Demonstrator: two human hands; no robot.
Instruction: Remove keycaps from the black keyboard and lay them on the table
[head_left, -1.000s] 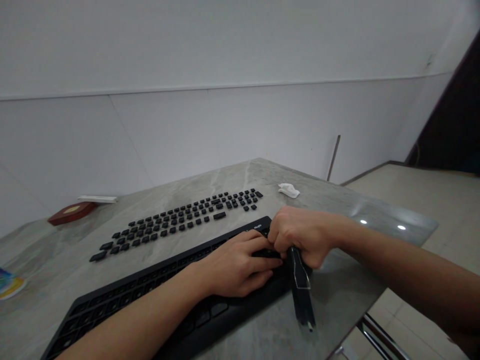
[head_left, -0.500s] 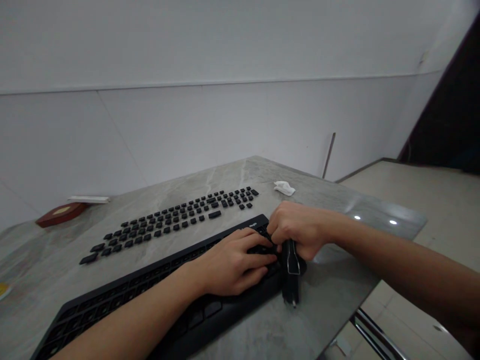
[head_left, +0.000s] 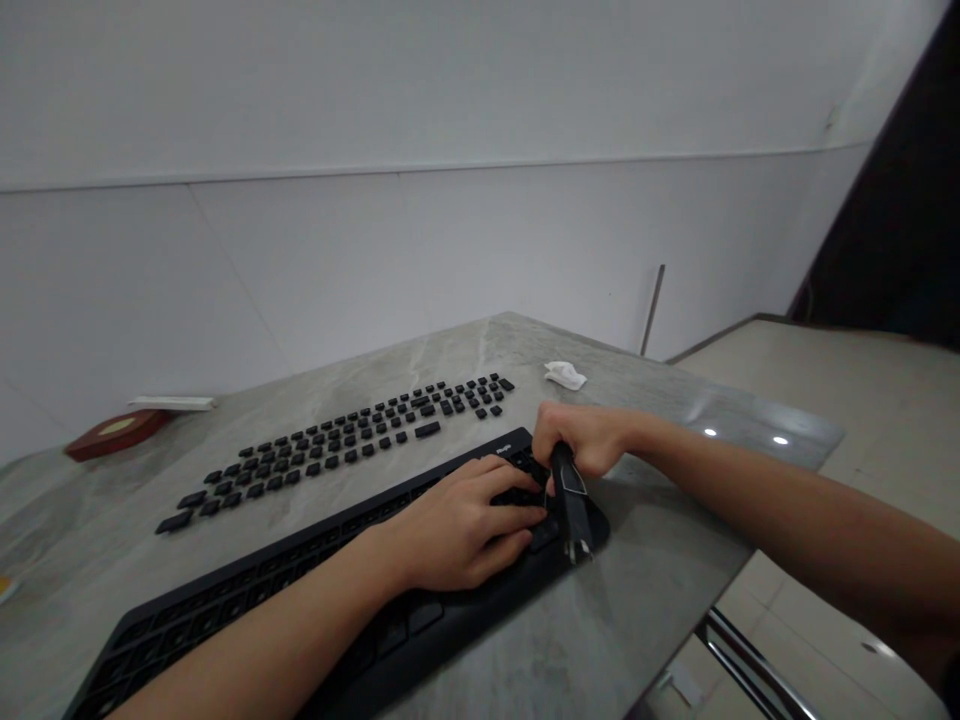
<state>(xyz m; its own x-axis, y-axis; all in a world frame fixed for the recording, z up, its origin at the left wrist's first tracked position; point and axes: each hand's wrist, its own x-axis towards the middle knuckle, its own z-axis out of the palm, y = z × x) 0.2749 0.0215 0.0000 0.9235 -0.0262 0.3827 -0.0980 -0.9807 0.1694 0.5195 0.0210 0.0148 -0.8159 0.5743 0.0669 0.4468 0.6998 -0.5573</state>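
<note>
A black keyboard (head_left: 465, 630) lies at a slant on the marbled table, and many of its sockets on the left side show no keycaps. My left hand (head_left: 469, 520) rests flat over its right half, fingers stretched out and apart on the keys. Wrapped around a black keycap puller (head_left: 571, 505) is my right hand (head_left: 581, 438), above the keyboard's right end. The puller has a bent wire along its side, and its metal prongs point towards me. Whether its other end grips a key is hidden by my fingers.
Loose black keycaps (head_left: 330, 447) lie in rows behind the keyboard. A crumpled white tissue (head_left: 565, 376) sits at the back right of the grey table (head_left: 480, 350). At the far left are a reddish-brown object (head_left: 120, 435) and a white strip (head_left: 172, 403). The table's right edge drops to the floor.
My right hand has tilted the keycap puller, so its pronged end has risen and swung up slightly. My left hand has stayed on the keyboard. The view has shifted slightly.
</note>
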